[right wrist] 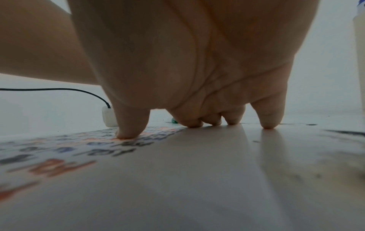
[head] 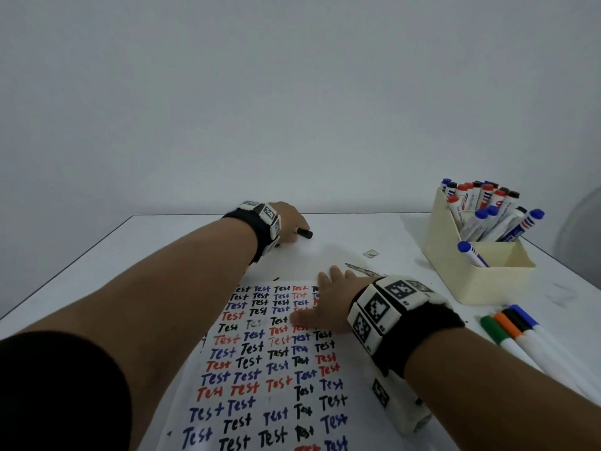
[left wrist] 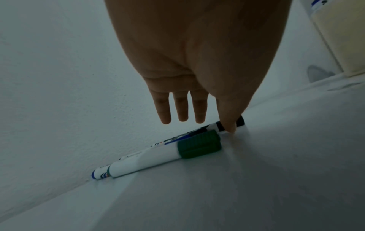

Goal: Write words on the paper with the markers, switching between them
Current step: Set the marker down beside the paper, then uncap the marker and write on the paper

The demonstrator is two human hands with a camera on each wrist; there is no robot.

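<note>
So the right hand (head: 328, 307) is lying flat, pinning the paper (head: 260, 369) on the counter (head: 97, 255), while the left hand (left wrist: 197, 78), fingers loose and gripping nothing, is reaching toward the black-capped marker (left wrist: 240, 121) at the back.

We are looking at a plain, pale grey wall (head: 292, 92) that is filling the whole upper half of the head view, bare and evenly lit by soft, dim light. Below it a white counter (head: 130, 255) is stretching from the wall toward us, its far edge meeting the wall in a straight line and its left edge running along a thin dark border. At the far right a rounded grey shape (head: 582, 222) is showing against the wall, too blurred for us to tell what it is.
</note>
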